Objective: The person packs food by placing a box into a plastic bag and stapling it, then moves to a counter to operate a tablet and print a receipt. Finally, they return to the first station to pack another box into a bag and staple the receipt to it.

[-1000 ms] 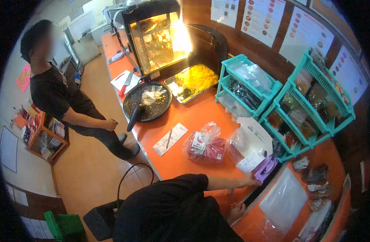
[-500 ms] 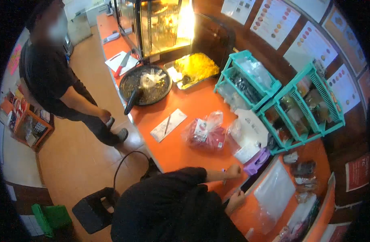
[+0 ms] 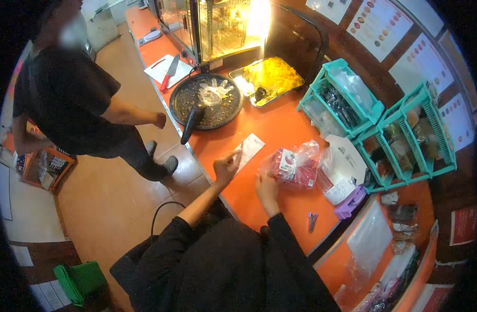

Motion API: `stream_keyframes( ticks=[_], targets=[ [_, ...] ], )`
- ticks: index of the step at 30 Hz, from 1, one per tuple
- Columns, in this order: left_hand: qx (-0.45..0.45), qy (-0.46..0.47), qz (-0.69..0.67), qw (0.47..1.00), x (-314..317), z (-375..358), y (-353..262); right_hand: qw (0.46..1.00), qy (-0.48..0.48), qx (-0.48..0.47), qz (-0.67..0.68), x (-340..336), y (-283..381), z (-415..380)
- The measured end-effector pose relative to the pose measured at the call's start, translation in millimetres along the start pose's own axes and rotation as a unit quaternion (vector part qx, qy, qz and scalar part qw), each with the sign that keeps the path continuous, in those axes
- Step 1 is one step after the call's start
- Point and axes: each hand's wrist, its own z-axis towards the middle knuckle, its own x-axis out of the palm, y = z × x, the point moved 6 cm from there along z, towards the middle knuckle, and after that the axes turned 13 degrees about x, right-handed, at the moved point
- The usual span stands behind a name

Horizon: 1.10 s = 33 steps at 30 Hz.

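My left hand [image 3: 226, 167] is closed at the left edge of a white printed slip [image 3: 252, 147], its fingertips pinching the lower end of a pen [image 3: 242, 146]. My right hand [image 3: 268, 190] has curled fingers at the near left edge of a clear plastic bag [image 3: 305, 154], which holds a red box [image 3: 299, 176] with a white label. A small purple-and-grey object [image 3: 312, 222] lies on the orange counter, right of my right forearm. Farther right sits a purple tape dispenser [image 3: 349, 203], beside a white carton [image 3: 345, 156].
A black pan [image 3: 178, 104] with a dark handle and a tray of yellow food [image 3: 277, 78] stand by the lit display case [image 3: 230, 31]. A red-handled knife [image 3: 171, 73] lies on a white board. Teal baskets [image 3: 376, 117] stand at right. A co-worker [image 3: 72, 99] is across the counter's left edge.
Both my hands have moved left from beside the tape dispenser, the left to the slip and pen, the right to the bag. The co-worker's near arm has swung toward the counter.
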Motion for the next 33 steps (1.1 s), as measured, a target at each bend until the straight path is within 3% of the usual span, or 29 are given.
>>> stream_keyframes(
  ticks=[1, 3, 4, 8, 12, 15, 16, 19, 20, 21, 23, 25, 26, 29, 30, 33],
  targets=[
    [0.015, 0.008, 0.01, 1.0, -4, 12, 7, 0.999, -0.007, -0.028, -0.02, 24, 10, 17],
    [0.043, 0.024, 0.029, 0.998, -4, 30, 24, 1.0, -0.007, 0.007, -0.023, 48, 29, 45],
    [0.111, 0.025, 0.076, 0.991, 5, 35, 36, 0.999, -0.007, 0.025, -0.026, 57, 33, 56],
    [0.161, 0.031, 0.122, 0.979, 24, 42, 48, 0.997, 0.025, 0.051, -0.06, 88, 32, 85],
    [-0.025, 0.048, 0.024, 0.998, 11, 63, 30, 0.995, -0.048, 0.075, -0.038, 42, 30, 71],
    [-0.044, -0.017, -0.159, 0.986, 45, 66, 58, 0.984, -0.152, 0.07, 0.057, -37, 53, 45],
    [-0.044, 0.022, -0.175, 0.983, 49, 67, 44, 0.979, -0.171, 0.06, 0.093, -53, 55, 37],
    [-0.193, 0.064, -0.461, 0.864, 99, 53, 25, 0.959, -0.236, -0.004, 0.154, -94, 55, 13],
    [-0.24, 0.103, -0.459, 0.849, 108, 46, 17, 0.948, -0.271, -0.025, 0.166, -104, 54, 6],
    [-0.219, 0.15, -0.459, 0.848, 117, 45, 9, 0.935, -0.304, -0.047, 0.177, -114, 53, -3],
    [-0.175, 0.238, -0.457, 0.839, 136, 40, -2, 0.935, -0.302, -0.001, 0.186, -122, 34, -12],
    [-0.104, 0.255, -0.408, 0.87, 162, 40, -2, 0.932, -0.315, 0.054, 0.169, -118, 11, -17],
    [-0.065, 0.264, -0.393, 0.879, 170, 44, -8, 0.926, -0.278, 0.132, 0.22, -113, 1, -17],
    [-0.01, 0.317, -0.317, 0.894, 199, 54, -11, 0.922, -0.351, 0.117, 0.116, -97, -15, -17],
    [0.0, 0.336, -0.288, 0.897, 210, 58, -9, 0.923, -0.296, 0.207, 0.133, -79, -33, -17],
    [0.101, 0.398, -0.222, 0.884, 256, 48, 18, 0.902, -0.33, 0.235, 0.146, -59, -47, -24]
  ],
)
